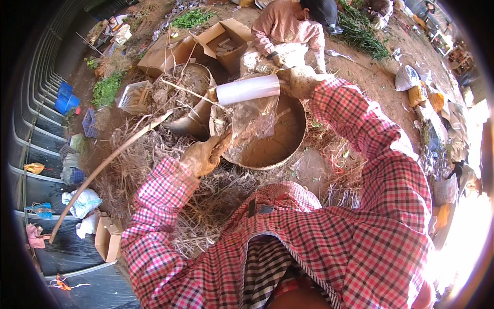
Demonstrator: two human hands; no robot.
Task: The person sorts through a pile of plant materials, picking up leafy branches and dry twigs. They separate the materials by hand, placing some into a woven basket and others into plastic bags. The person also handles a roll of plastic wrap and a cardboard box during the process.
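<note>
My right hand (300,82), in a mud-caked glove, grips one end of a roll of clear plastic film (249,89). The roll lies nearly level above a wide round tub (303,133) with brown muddy liquid in it. A loose sheet of film (258,117) hangs from the roll towards my left hand (200,157). That hand, also muddy and gloved, is closed around a mud-coated bundle (223,143), which seems to be roots or stems. The film's lower edge meets the bundle's upper end, but mud and glare blur where they touch.
A second tub (195,112) heaped with mud stands left of the first, with a long wooden stick (115,154) leaning by it. Bare-rooted plants (135,143) pile around my left side. Beyond are an open cardboard box (227,42), a plastic crate (133,98) and a seated person (283,29).
</note>
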